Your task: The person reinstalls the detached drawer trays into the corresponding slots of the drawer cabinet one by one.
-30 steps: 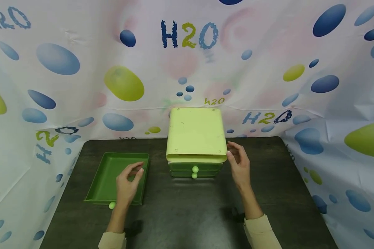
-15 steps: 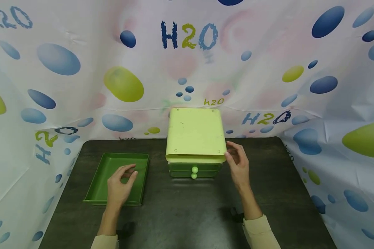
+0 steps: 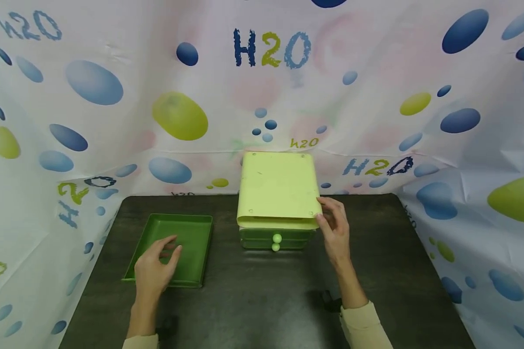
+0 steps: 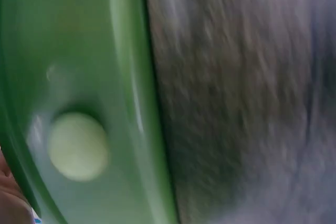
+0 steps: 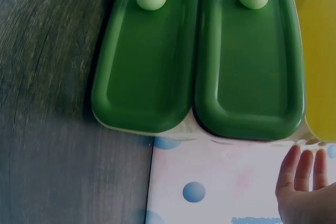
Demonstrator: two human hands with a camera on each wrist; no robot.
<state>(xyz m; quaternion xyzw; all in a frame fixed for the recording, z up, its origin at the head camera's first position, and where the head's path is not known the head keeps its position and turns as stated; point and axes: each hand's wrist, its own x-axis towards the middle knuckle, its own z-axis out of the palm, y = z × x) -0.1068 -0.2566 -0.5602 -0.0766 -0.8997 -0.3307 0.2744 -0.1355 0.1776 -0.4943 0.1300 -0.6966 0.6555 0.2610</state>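
A small pale-yellow drawer cabinet (image 3: 279,186) stands at the back middle of the table, with two green drawers (image 5: 149,66) in its lower slots and an open slot (image 5: 321,51) above them. My right hand (image 3: 337,235) rests its fingertips on the cabinet's right side, fingers fairly straight. To the left, a loose green drawer (image 3: 192,257) lies flat with nothing in it. Over its front left part is my left hand (image 3: 150,274), fingers loosely curved and holding nothing. Close in the left wrist view are that drawer's front (image 4: 68,45) and round pale knob (image 4: 79,146); the hand hides the knob in the head view.
The dark wooden table (image 3: 262,300) reaches back to a white curtain (image 3: 340,111) printed with coloured ovals and lettering, which also hangs along both sides. The cabinet stands close to the curtain at the back.
My left hand has drawn back left and toward me, from the loose drawer's right part to its front left. The right hand has stayed at the cabinet's side.
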